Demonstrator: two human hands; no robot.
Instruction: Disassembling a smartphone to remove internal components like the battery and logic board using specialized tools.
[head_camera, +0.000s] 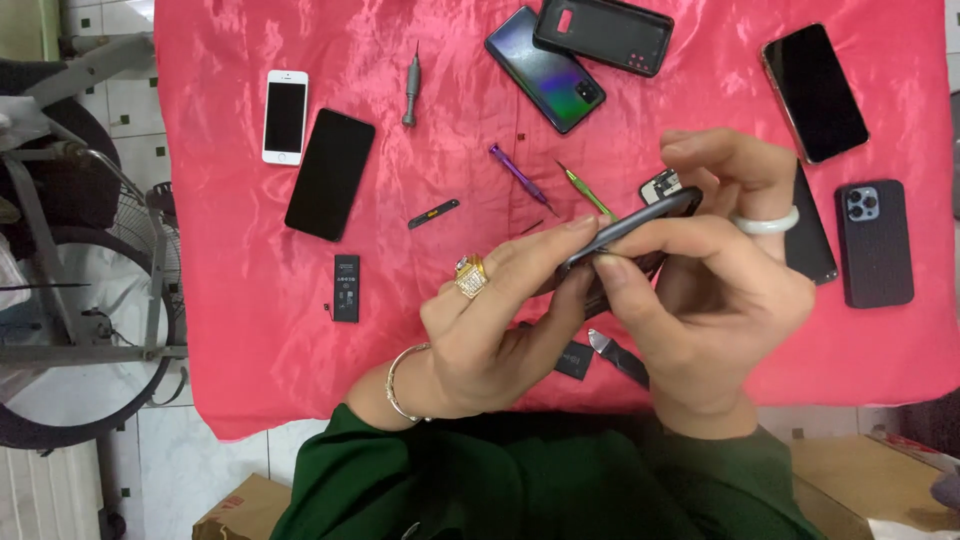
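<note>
Both hands hold a dark phone body (640, 222) edge-on above a red cloth (250, 330). My left hand (500, 320), with a gold ring and a bracelet, grips its lower left edge. My right hand (715, 270), wearing a pale ring, pinches its right end with thumb and fingers. A metal pry tool (618, 355) lies on the cloth under my right hand. A small black battery (574, 360) peeks out between the hands.
On the cloth lie a white phone (285, 116), a black phone (330, 174), a small battery (346, 288), a grey screwdriver (411, 88), a purple screwdriver (520, 178), a green tool (585, 190), a phone and case (575, 60) and more phones (845, 160). A fan (90, 290) stands left.
</note>
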